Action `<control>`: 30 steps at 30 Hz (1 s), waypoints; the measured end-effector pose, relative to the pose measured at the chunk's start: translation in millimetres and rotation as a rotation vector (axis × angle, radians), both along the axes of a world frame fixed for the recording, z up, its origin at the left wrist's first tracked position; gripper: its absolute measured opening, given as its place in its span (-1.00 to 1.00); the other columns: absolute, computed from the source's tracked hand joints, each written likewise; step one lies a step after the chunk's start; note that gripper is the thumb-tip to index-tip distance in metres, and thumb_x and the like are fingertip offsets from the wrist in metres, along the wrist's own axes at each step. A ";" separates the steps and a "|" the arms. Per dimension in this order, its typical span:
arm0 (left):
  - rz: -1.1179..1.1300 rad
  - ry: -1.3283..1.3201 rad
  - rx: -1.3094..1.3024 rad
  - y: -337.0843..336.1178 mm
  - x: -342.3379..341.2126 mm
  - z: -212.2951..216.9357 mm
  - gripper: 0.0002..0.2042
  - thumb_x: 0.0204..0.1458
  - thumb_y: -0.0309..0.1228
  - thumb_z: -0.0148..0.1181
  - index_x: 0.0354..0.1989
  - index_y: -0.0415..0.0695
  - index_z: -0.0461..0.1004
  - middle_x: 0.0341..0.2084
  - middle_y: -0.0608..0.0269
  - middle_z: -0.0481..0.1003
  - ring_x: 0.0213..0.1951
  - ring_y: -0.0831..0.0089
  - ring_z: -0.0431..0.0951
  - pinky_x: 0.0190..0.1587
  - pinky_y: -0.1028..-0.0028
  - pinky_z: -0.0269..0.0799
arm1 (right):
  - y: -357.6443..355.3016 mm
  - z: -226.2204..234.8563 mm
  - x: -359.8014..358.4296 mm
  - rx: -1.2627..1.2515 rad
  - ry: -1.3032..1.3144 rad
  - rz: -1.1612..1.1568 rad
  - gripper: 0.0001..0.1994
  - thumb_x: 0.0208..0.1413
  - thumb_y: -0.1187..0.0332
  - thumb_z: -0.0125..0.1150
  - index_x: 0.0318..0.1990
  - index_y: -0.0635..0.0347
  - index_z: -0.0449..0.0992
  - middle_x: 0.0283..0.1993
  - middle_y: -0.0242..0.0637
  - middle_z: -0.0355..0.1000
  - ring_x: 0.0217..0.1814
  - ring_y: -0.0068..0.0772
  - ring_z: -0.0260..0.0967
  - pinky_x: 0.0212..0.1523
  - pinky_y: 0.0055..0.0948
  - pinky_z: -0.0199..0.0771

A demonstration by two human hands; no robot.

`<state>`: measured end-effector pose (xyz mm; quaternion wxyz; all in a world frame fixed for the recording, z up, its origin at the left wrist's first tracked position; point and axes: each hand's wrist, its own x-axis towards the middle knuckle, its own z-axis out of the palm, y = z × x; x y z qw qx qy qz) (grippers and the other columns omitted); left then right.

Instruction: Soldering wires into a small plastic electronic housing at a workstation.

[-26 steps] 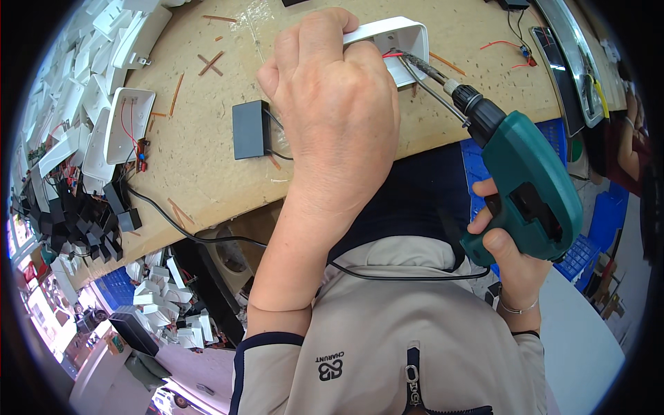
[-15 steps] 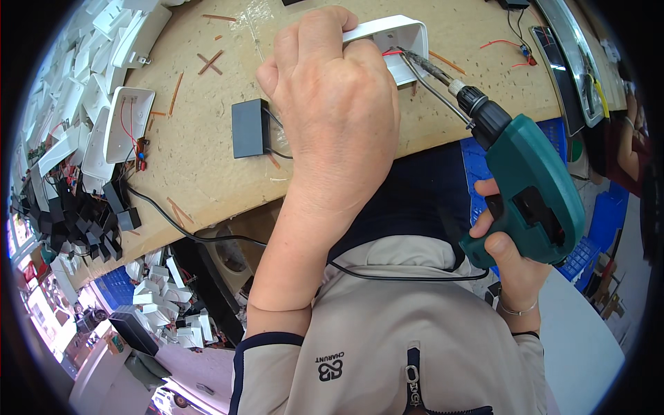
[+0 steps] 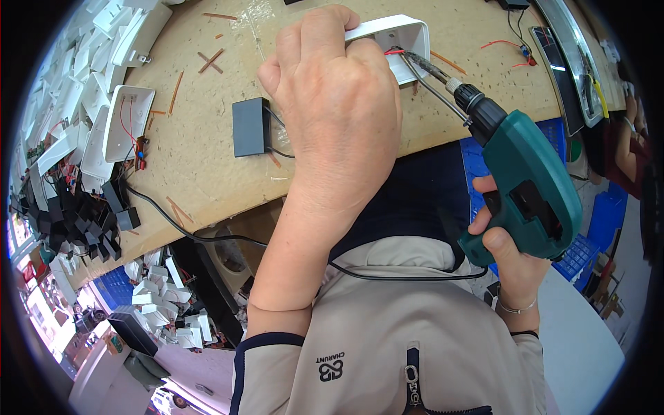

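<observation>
While the left hand (image 3: 339,111) clamps its grip over the white plastic housing (image 3: 394,34) on the wooden table (image 3: 207,152), the right hand (image 3: 508,259) grips the green drill (image 3: 529,187), whose bit sits inside the housing's open end beside a red wire (image 3: 394,52); a black box (image 3: 249,126) lies just left

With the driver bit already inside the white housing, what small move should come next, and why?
Probably drive the screw: the left hand clamps the white housing on the bench, and the right hand aims the green power screwdriver, its bit tip inside the housing beside red wires.
</observation>
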<state>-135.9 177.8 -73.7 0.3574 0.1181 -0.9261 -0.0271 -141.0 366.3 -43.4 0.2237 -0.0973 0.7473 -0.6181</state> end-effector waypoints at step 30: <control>-0.046 -0.012 0.101 2.0 0.3 1.1 -0.90 -0.24 -0.52 0.08 -0.54 -0.27 0.47 -0.33 0.16 0.36 -0.28 0.25 0.34 -0.20 0.35 0.14 | 3.5 -2.3 3.5 -0.020 -0.018 -0.010 -0.33 -0.26 0.17 0.32 -0.03 0.43 0.20 -0.18 0.00 0.32 -0.48 -0.52 0.32 -0.48 -0.61 0.38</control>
